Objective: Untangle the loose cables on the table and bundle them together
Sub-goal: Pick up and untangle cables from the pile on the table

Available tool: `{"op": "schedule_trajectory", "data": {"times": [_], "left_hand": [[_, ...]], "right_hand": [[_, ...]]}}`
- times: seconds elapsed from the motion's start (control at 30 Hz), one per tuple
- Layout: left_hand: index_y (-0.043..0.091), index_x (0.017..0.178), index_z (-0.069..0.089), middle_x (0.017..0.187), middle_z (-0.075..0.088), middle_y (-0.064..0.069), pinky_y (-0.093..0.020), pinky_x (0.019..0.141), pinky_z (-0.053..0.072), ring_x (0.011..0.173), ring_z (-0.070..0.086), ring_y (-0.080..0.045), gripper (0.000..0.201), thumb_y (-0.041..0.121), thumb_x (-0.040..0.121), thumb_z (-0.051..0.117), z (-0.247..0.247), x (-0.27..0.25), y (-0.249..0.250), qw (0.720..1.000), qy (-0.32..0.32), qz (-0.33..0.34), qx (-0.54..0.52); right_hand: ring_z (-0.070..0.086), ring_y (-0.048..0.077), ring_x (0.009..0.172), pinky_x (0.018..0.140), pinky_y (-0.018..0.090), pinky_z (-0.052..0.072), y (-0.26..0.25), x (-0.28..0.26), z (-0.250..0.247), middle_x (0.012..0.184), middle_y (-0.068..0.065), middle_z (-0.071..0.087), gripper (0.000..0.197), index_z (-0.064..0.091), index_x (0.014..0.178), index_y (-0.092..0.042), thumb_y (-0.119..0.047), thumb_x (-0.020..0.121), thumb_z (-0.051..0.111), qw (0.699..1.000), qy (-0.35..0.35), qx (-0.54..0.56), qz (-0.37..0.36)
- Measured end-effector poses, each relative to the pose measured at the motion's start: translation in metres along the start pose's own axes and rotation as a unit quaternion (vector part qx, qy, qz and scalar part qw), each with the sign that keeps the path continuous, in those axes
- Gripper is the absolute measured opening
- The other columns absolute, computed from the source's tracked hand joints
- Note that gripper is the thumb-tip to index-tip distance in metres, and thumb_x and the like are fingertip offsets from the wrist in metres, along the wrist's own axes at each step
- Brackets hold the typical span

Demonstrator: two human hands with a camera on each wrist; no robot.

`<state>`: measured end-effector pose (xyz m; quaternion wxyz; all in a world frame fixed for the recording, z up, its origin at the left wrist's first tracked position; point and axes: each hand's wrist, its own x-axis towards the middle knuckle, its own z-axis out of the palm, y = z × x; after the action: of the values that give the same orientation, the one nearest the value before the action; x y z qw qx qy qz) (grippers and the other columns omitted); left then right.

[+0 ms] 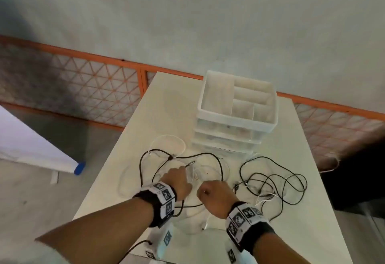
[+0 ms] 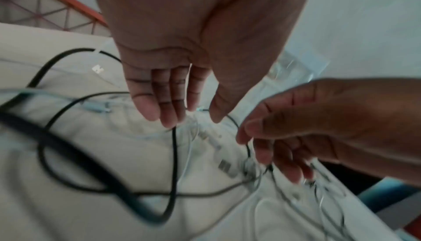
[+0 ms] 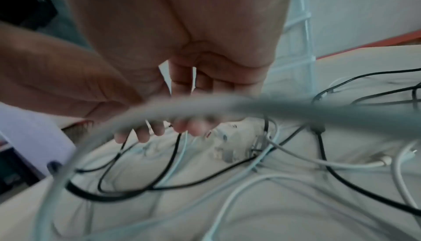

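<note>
The left hand [image 1: 178, 182] reaches into the tangle, fingers nearly straight, their tips touching a black cable [image 2: 174, 155] as if to pick out one strand; whether they pinch it cannot be told. The right hand [image 1: 214, 196], just beside, curls its fingers around thin strands, likely steadying the knot. The cables [image 1: 270, 182], black and white, sprawl looped across the bench [image 1: 166, 105], none bundled yet. A clear organiser [image 1: 235, 105] stands behind.

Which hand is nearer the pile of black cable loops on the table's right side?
Right. The right hand sits just beside the black loops; the left hand lies farther off, beyond it.
</note>
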<state>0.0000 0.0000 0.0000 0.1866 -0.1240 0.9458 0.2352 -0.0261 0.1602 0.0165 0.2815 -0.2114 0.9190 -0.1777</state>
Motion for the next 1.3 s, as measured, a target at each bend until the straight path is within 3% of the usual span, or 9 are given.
{"op": "schedule_trajectory", "data": {"times": [0.23,0.4,0.57,0.63,0.7,0.87,1.03,1.17,1.3], "left_hand": [[0.016,0.118,0.06,0.123,0.066,-0.008,-0.035,0.091,0.05,0.112,0.063,-0.03,0.05,0.054,0.087,0.06,0.03,-0.017,-0.011,0.989,-0.125,0.028,0.075],[0.006,0.106,0.068,0.114,0.071,-0.012,-0.032,0.082,0.049,0.107,0.066,-0.033,0.026,0.021,0.092,0.052,0.021,-0.018,-0.016,0.982,-0.141,0.067,0.105],[0.013,0.116,0.063,0.118,0.065,-0.009,-0.034,0.088,0.049,0.11,0.063,-0.03,0.038,0.037,0.087,0.066,0.008,-0.02,-0.01,0.969,-0.19,0.08,0.14],[0.01,0.102,0.064,0.098,0.065,-0.008,-0.032,0.08,0.048,0.101,0.065,-0.029,0.023,0.027,0.087,0.068,0.014,-0.023,-0.009,0.953,-0.221,0.083,0.19],[0.012,0.089,0.064,0.085,0.063,-0.008,-0.03,0.076,0.048,0.097,0.067,-0.03,0.009,0.018,0.091,0.057,0.017,-0.025,-0.009,0.957,-0.208,0.079,0.187],[0.014,0.094,0.068,0.1,0.071,-0.009,-0.035,0.079,0.054,0.092,0.068,-0.026,0.022,0.026,0.094,0.05,-0.018,-0.019,0.014,0.987,-0.091,0.118,0.056],[0.02,0.085,0.071,0.085,0.071,0.009,-0.026,0.076,0.051,0.08,0.064,-0.008,0.023,0.041,0.089,0.065,-0.055,-0.014,0.023,0.979,-0.008,0.173,-0.11],[0.021,0.073,0.069,0.052,0.055,0.013,-0.015,0.053,0.034,0.048,0.048,0.002,0.045,0.054,0.096,0.05,-0.056,-0.012,0.001,0.977,0.033,0.126,-0.17],[0.021,0.067,0.063,0.048,0.054,0.008,-0.013,0.049,0.036,0.046,0.048,-0.003,0.051,0.058,0.097,0.043,-0.048,-0.015,-0.034,0.985,0.052,0.054,-0.156]], "right_hand": [[0.06,0.018,0.109,0.093,0.031,0.05,0.004,-0.001,0.018,0.108,-0.006,0.057,0.03,0.066,0.113,-0.033,-0.024,0.087,0.055,0.999,-0.042,-0.005,0.023],[0.053,0.014,0.106,0.097,0.03,0.047,0.009,-0.002,0.02,0.107,-0.01,0.048,0.043,0.056,0.127,-0.037,-0.029,0.084,0.057,0.999,-0.048,-0.005,0.012],[0.053,0.014,0.108,0.096,0.029,0.047,0.009,-0.002,0.024,0.114,-0.008,0.05,0.049,0.051,0.133,-0.039,-0.031,0.085,0.059,0.998,-0.056,-0.007,0.009],[0.054,0.017,0.115,0.099,0.031,0.047,0.006,-0.003,0.026,0.123,-0.004,0.051,0.05,0.051,0.133,-0.04,-0.033,0.084,0.059,0.998,-0.067,-0.003,0.012],[0.055,0.019,0.118,0.1,0.033,0.047,0.006,-0.002,0.029,0.128,-0.003,0.049,0.052,0.05,0.132,-0.042,-0.036,0.082,0.058,0.997,-0.07,-0.005,0.01],[0.06,0.021,0.106,0.088,0.034,0.052,0.006,0.0,0.026,0.116,0.002,0.056,0.044,0.055,0.129,-0.038,-0.036,0.085,0.056,1.0,-0.024,0.01,0.003],[0.063,0.018,0.074,0.071,0.036,0.056,0.0,0.005,-0.005,0.082,-0.002,0.067,0.024,0.061,0.081,-0.025,-0.035,0.096,0.045,0.991,0.075,0.11,0.026],[0.054,0.011,0.057,0.06,0.028,0.046,-0.009,0.0,-0.057,0.068,-0.003,0.065,0.024,0.064,0.074,-0.026,-0.03,0.097,0.056,0.949,0.207,0.239,0.01],[0.052,0.016,0.054,0.054,0.03,0.043,-0.016,-0.019,-0.111,0.072,-0.001,0.068,0.032,0.064,0.079,-0.019,-0.042,0.1,0.056,0.835,0.373,0.403,-0.028]]}}
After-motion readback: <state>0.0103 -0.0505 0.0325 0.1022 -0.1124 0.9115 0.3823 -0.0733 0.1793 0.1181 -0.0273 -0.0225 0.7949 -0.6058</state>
